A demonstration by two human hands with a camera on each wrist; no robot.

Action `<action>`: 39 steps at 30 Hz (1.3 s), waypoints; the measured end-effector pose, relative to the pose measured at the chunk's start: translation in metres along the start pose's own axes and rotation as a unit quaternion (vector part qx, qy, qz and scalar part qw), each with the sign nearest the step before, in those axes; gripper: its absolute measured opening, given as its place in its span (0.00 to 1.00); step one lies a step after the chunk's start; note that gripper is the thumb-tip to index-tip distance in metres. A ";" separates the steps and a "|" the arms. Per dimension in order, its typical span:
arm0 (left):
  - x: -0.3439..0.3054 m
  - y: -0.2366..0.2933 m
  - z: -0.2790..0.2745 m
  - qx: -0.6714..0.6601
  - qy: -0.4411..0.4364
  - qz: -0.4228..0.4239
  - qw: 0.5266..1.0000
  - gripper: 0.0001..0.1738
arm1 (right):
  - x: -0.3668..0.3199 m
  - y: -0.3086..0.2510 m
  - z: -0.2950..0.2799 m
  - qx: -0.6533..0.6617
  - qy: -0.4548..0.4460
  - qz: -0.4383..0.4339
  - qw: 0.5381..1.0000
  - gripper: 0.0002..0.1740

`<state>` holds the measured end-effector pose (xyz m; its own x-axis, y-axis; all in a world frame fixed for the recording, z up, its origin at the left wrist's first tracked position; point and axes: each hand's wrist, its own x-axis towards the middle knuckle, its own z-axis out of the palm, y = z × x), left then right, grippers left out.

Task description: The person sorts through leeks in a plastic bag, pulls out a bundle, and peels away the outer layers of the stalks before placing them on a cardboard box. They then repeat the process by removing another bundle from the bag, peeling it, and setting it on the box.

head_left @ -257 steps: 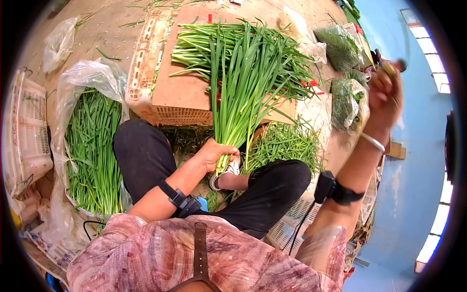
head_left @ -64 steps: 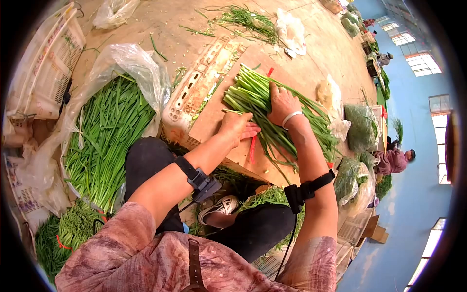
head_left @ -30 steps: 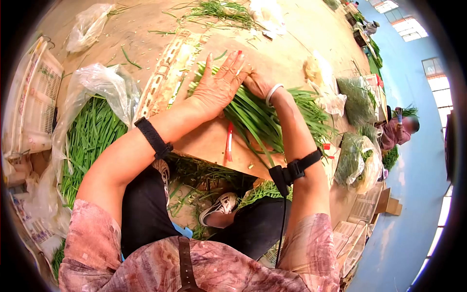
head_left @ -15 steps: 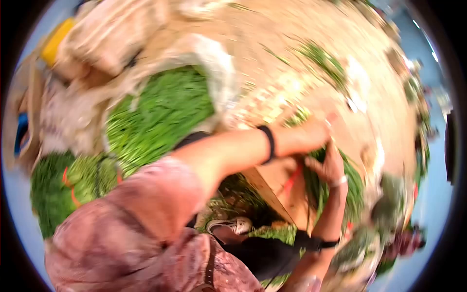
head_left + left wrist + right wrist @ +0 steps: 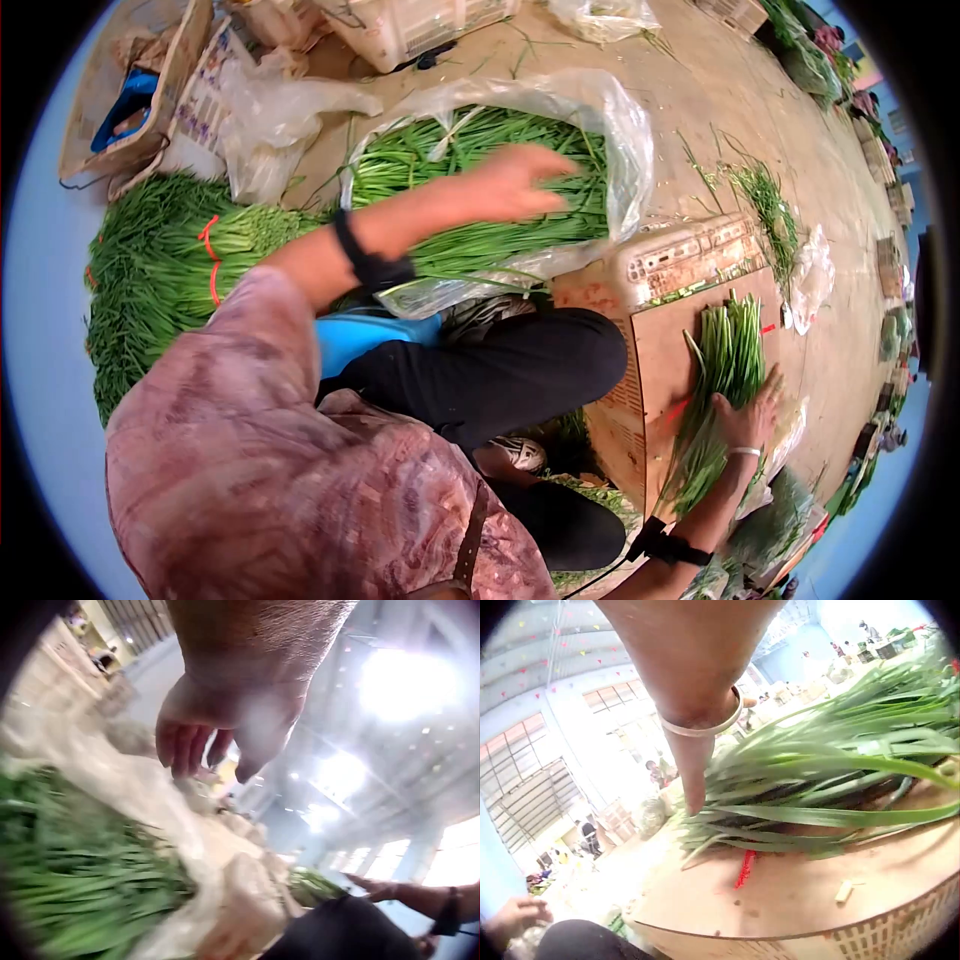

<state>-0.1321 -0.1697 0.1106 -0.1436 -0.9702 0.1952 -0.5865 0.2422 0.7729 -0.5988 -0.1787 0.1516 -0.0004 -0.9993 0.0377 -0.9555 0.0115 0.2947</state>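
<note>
My left hand (image 5: 520, 183) hovers over a clear plastic bag (image 5: 628, 130) filled with long green garlic chives (image 5: 470, 240). Its fingers are loosely bent with nothing between them; in the left wrist view that hand (image 5: 225, 720) hangs above the bag's side. On a brown board (image 5: 665, 350) lies a bunch of garlic chives (image 5: 730, 345), pale stems pointing away from me. My right hand (image 5: 750, 415) rests on the bunch's leafy part, fingers extended and thumb spread. In the right wrist view, the thumb side of the right hand (image 5: 694, 776) lies against the leaves (image 5: 817, 780).
The board sits on an upturned plastic crate (image 5: 690, 255), with a red tie (image 5: 678, 410) under the chives. Tied bundles of greens (image 5: 160, 270) are stacked at the left. Crates (image 5: 420, 25) stand behind the bag. Loose greens (image 5: 765, 200) and a white bag (image 5: 812, 275) lie on the floor.
The head view has swung left. My left hand has left the chives on the board and moved left over the bag. My right hand stays on the bunch, which earlier was gripped upright.
</note>
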 end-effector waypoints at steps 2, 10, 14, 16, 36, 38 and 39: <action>-0.071 -0.055 -0.035 0.131 0.192 -0.127 0.964 0.27 | 0.005 0.000 -0.006 0.035 0.076 -0.046 0.995 0.56; -0.230 -0.144 0.009 0.015 0.413 -0.480 0.774 0.37 | -0.044 -0.282 -0.052 0.255 -0.013 -0.455 0.853 0.35; -0.238 -0.111 -0.012 -0.387 0.324 -0.545 0.669 0.30 | -0.092 -0.404 -0.014 0.174 0.016 -0.560 0.810 0.35; -0.245 -0.113 -0.007 -0.407 0.308 -0.514 0.690 0.25 | -0.104 -0.439 0.006 0.167 0.005 -0.579 0.798 0.33; -0.255 -0.100 -0.026 0.007 0.370 -0.328 0.869 0.26 | -0.074 -0.438 -0.018 0.339 -0.085 -0.586 0.731 0.31; -0.242 -0.076 -0.044 0.056 0.418 -0.228 0.878 0.21 | -0.060 -0.439 -0.012 0.402 -0.095 -0.576 0.706 0.31; -0.236 -0.066 -0.054 -0.016 0.385 -0.177 0.905 0.20 | -0.054 -0.440 -0.011 0.423 -0.110 -0.577 0.689 0.31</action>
<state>-0.0165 0.0437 0.0467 0.6552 -0.6996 0.2852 -0.4618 -0.0720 0.8841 -0.1749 -0.1297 0.0300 0.9491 -0.3068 0.0715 -0.1857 -0.7281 -0.6599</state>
